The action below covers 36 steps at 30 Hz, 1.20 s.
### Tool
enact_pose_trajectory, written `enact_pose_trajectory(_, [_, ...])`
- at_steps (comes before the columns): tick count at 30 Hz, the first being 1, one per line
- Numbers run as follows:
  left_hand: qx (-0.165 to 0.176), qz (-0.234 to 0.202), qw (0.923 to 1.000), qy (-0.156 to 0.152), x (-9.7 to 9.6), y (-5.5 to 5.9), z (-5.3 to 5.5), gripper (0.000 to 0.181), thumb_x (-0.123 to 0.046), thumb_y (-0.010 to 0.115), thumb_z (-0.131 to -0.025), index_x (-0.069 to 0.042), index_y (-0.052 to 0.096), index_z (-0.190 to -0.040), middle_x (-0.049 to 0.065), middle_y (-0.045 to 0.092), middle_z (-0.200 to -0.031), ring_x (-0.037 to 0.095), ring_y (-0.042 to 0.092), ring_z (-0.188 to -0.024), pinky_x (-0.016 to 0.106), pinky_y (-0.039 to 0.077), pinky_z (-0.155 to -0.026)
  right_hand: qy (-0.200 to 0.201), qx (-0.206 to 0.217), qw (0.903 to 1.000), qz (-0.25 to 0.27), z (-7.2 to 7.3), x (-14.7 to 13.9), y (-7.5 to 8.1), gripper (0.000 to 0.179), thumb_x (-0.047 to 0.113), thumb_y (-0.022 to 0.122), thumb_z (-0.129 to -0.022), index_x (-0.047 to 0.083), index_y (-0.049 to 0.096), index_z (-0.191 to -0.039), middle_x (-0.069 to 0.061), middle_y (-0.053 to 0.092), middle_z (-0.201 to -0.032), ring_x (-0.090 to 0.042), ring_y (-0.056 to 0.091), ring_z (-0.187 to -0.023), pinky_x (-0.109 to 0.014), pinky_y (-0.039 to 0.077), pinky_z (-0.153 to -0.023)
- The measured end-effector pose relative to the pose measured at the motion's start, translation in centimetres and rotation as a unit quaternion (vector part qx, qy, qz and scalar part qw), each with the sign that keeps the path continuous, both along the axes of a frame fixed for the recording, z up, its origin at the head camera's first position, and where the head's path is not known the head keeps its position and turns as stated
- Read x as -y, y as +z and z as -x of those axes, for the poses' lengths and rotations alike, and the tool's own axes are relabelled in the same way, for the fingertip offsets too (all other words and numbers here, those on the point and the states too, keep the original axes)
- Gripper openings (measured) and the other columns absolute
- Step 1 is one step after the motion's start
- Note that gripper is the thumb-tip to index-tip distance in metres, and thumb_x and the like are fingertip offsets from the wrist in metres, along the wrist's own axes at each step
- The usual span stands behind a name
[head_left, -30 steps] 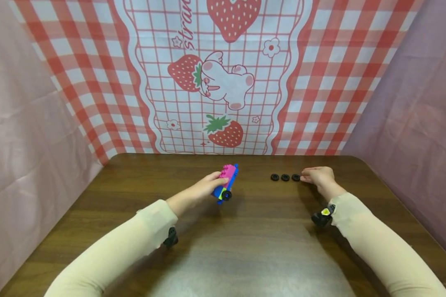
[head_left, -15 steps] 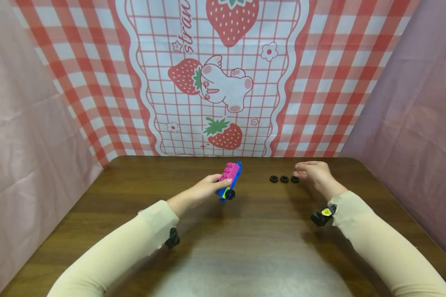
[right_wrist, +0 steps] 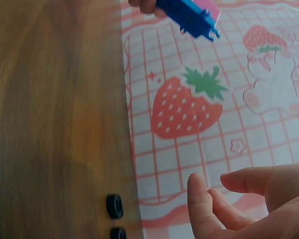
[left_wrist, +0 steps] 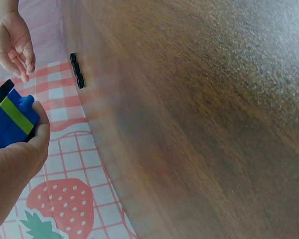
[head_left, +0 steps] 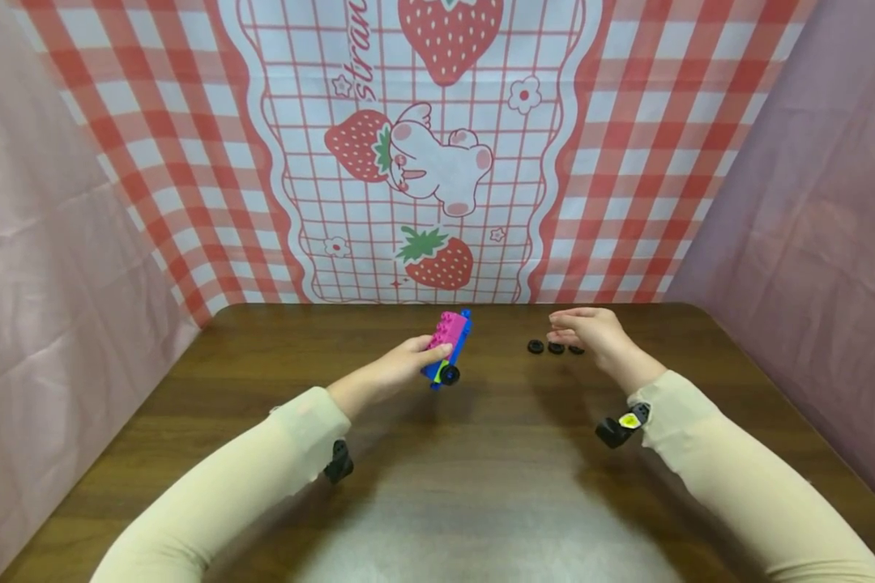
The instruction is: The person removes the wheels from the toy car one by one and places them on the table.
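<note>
My left hand (head_left: 397, 364) grips a toy block car (head_left: 450, 334) above the table. It has a studded pink brick on a blue base, a lime-green strip and one black wheel (head_left: 449, 375) fitted at the near end. In the right wrist view, the blue base (right_wrist: 189, 16) shows its far end without a wheel. My right hand (head_left: 598, 336) hovers over a row of three loose black wheels (head_left: 535, 346), partly covering two of them. Thumb and fingertips stand apart in the right wrist view, nothing between them; two loose wheels (right_wrist: 115, 206) show below.
The brown wooden table (head_left: 437, 486) ends at a checked strawberry-print cloth (head_left: 437, 162) hanging along its back edge. Pink curtains (head_left: 809, 243) hang at both sides. A small black camera (head_left: 616, 429) is strapped at each wrist.
My right hand has lifted from the right end of the wheel row and moved left over it. My left hand keeps hold of the car, with only a slight shift and tilt.
</note>
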<state>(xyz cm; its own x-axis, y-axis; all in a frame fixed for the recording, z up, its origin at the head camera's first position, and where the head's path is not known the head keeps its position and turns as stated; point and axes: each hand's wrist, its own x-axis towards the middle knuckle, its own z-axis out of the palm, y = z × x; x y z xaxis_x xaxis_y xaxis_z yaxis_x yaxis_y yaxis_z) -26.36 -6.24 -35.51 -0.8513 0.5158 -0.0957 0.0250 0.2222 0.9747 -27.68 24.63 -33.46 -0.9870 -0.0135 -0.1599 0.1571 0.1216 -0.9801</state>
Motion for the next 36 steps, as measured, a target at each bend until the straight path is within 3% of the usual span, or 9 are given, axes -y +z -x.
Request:
enact_pose_trajectory(7, [-0.001,-0.012,0.9999,0.008,-0.1,0.1,-0.1,0.039,-0.022,0.043,-0.103,0.011,0.048,-0.124,0.000,0.060,-0.085,0.011,0.057,-0.079,0.023,0.046,-0.076,0.032,-0.009,0.9994,-0.007,-0.8,1.6,0.6,0.043,0.009,0.045,-0.102,-0.017,0.041,-0.136,0.006,0.063,-0.084,-0.004,0.069,-0.074,-0.023,0.055,-0.082])
enact_pose_trajectory(15, [0.007,-0.027,0.9995,-0.011,-0.3,0.3,0.0,0.040,-0.022,0.041,-0.104,0.012,0.048,-0.125,0.000,0.060,-0.086,0.007,0.058,-0.078,0.026,0.047,-0.082,0.073,-0.025,0.9970,-0.010,-1.6,3.3,1.1,0.041,0.009,0.046,-0.101,-0.018,0.044,-0.132,0.001,0.065,-0.088,-0.008,0.070,-0.077,-0.027,0.056,-0.082])
enact_pose_trajectory(25, [0.030,-0.074,0.9967,0.009,-1.1,0.6,0.6,0.044,-0.019,0.041,-0.104,0.015,0.044,-0.130,0.002,0.062,-0.093,0.004,0.058,-0.085,0.035,0.044,-0.097,0.146,-0.027,0.9889,-0.004,-2.7,5.7,1.0,0.043,0.013,0.053,-0.099,-0.022,0.049,-0.123,-0.003,0.071,-0.082,-0.014,0.071,-0.076,-0.030,0.057,-0.078])
enact_pose_trajectory(28, [0.032,-0.077,0.9964,0.011,-1.2,0.7,0.6,0.045,-0.019,0.041,-0.104,0.016,0.042,-0.132,0.004,0.061,-0.095,0.005,0.059,-0.085,0.036,0.044,-0.099,0.158,-0.029,0.9870,-0.012,-3.1,6.6,1.0,0.042,0.017,0.057,-0.098,-0.019,0.053,-0.119,-0.005,0.071,-0.082,-0.016,0.071,-0.076,-0.030,0.058,-0.075])
enact_pose_trajectory(36, [0.026,-0.072,0.9970,0.012,-1.6,0.8,0.4,0.045,-0.021,0.043,-0.103,0.015,0.044,-0.131,0.006,0.063,-0.098,0.007,0.059,-0.087,0.042,0.041,-0.103,0.172,-0.028,0.9845,-0.019,-3.9,8.4,0.6,0.042,0.023,0.062,-0.095,-0.015,0.057,-0.114,-0.004,0.071,-0.081,-0.017,0.070,-0.075,-0.042,0.056,-0.082])
